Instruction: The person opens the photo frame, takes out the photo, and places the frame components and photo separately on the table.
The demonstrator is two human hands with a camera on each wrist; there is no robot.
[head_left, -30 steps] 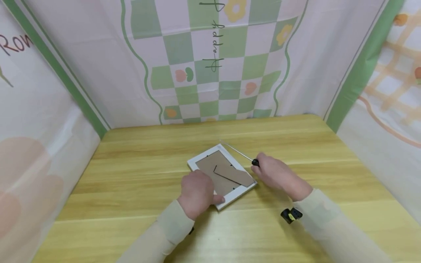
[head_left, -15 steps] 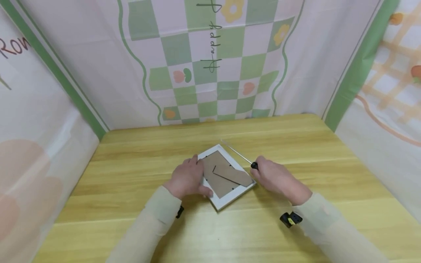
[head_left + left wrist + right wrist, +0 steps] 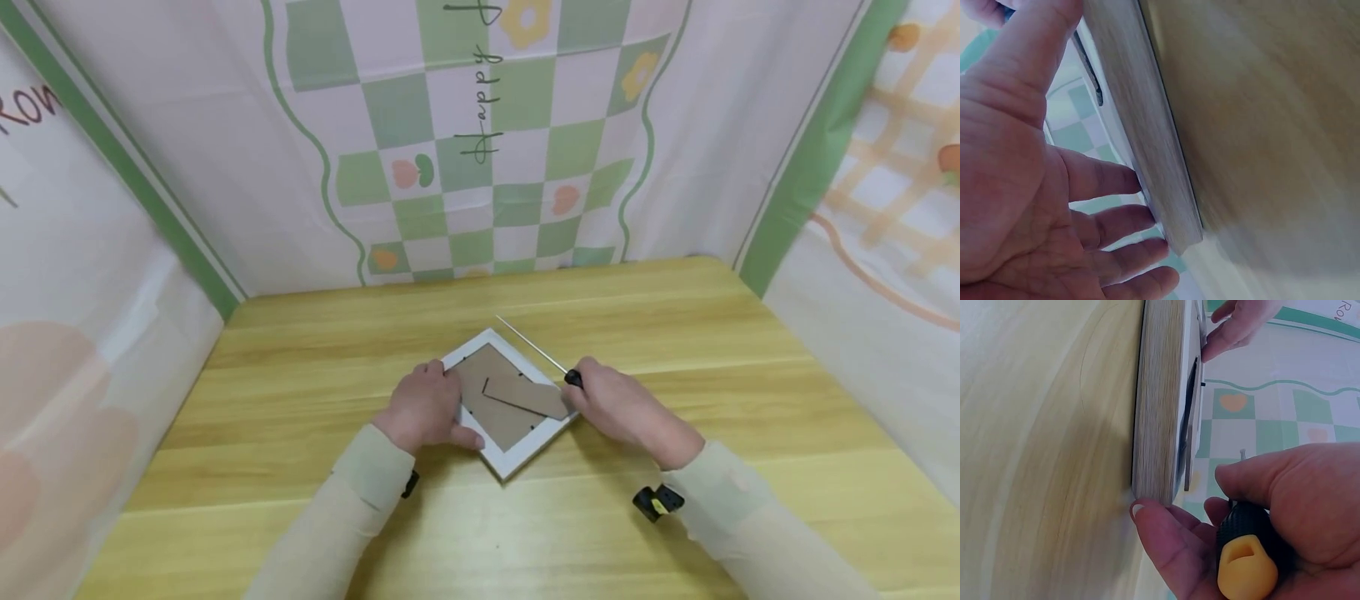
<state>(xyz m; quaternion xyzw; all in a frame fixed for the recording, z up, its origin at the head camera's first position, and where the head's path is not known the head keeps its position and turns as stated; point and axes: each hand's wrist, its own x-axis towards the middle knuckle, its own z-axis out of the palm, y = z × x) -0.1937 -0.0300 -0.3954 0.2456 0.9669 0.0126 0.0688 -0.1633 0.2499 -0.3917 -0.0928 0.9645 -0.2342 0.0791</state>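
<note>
A white picture frame (image 3: 516,460) lies on the wooden table with its brown backing board (image 3: 480,367) facing up. An angled stand flap (image 3: 528,394) is on that board. At the frame's left side is my left hand (image 3: 426,407), its fingers and thumb spread along the edge. The left wrist view has its fingertips (image 3: 1157,247) right at the frame's side. My right hand (image 3: 618,404) grips a screwdriver (image 3: 536,347), its shaft pointing away to the upper left. In the right wrist view the screwdriver's handle end (image 3: 1247,569) is yellow, and a fingertip (image 3: 1141,509) meets the frame's corner.
The wooden table (image 3: 300,350) reaches back to a printed cloth (image 3: 457,200) with green and white checks. Further cloth hangs at left and right. A black strap device (image 3: 657,502) sits by the right wrist.
My left hand has moved from over the frame's backing to its left edge, and its fingers have spread. The frame has turned slightly counterclockwise. My right hand still holds the screwdriver, now at the frame's corner.
</note>
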